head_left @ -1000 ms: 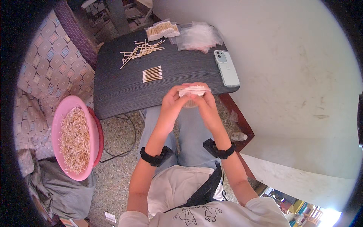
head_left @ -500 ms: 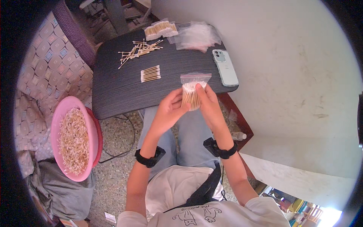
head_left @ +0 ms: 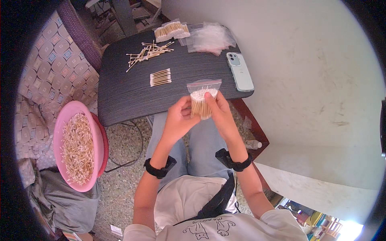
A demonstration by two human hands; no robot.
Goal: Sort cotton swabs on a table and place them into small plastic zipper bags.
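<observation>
Between my two hands, over the table's near edge, is a clear zip bag of cotton swabs (head_left: 200, 105). The swabs stand upright in it with their white tips toward the bag's top. My left hand (head_left: 181, 117) grips the bag's left side, thumb across the front low down. My right hand (head_left: 220, 112) holds the right side, its thumb pressed on the front near the white tips. Beyond them on the table lies a neat row of cotton swabs (head_left: 161, 77). A loose pile of swabs (head_left: 146, 54) is farther back.
Filled swab bags (head_left: 171, 31) and a stack of clear zip bags (head_left: 211, 38) lie at the back of the dark table (head_left: 120, 94). A pale phone (head_left: 240, 72) rests at its right edge. A pink basin (head_left: 97, 138) of swabs stands at left. A wall (head_left: 305, 80) rises at right.
The bag has moved slightly left and nearer to me in both hands, and its top has tilted a little. The things on the table have stayed put.
</observation>
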